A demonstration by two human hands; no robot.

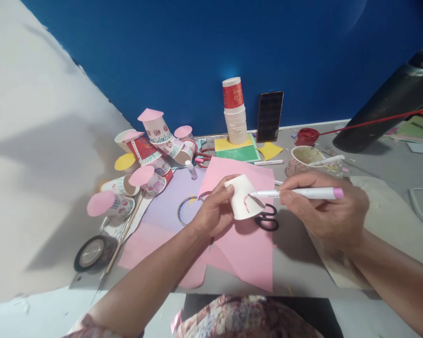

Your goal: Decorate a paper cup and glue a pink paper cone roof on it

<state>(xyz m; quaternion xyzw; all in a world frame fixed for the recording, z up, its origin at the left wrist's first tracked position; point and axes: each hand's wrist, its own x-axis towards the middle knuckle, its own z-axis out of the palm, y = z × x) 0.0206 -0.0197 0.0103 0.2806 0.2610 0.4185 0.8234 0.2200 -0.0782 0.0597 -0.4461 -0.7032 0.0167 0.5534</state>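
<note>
Deep blue wall (pixel 183 56) behind, lit brightest near its middle — pale white skirting (pixel 313 126) along its foot. Off-white wall (pixel 38 164) slanting down the left, crossed by soft grey shadows. Grey floor (pixel 373 164) underneath — smooth, evenly lit. Dark cylindrical shape (pixel 391 108) leaning in at right, blurred.

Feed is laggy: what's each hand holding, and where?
Left hand grips the paper cup by its side; right hand pinches the marker mid-barrel.
</note>
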